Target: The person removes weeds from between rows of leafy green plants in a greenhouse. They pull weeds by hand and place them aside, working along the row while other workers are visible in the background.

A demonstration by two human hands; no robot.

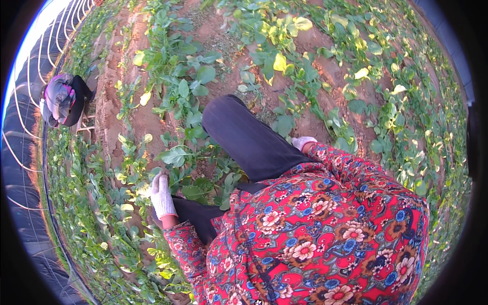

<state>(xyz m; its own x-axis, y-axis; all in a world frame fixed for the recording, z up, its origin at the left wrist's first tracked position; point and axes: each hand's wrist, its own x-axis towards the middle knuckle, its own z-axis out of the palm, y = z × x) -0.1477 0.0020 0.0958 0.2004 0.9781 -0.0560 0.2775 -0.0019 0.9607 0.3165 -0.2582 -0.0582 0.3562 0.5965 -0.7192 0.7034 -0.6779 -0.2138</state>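
My left hand (163, 193), in a white knit glove with a pink cuff, is beside my bent left leg at the edge of some leafy green plants (194, 188). Its fingers point away from me and close to the leaves; whether they grip anything is unclear. A broad leaf (174, 155) spreads just beyond them. On the other side of my dark-trousered right knee (248, 137), my right hand (303, 142) is low over bare soil, also gloved in white. The knee hides part of it, and its fingers are not clearly seen. Leafy plants (339, 129) grow close to it.
Rows of leafy plants (396, 110), some with yellow leaves (280, 62), run across reddish soil (126, 76). At far left a person (63, 101) crouches by a light slatted frame (87, 124). Behind are black sheeting (19, 217), white hoops (47, 57) and a dark hose (48, 198).
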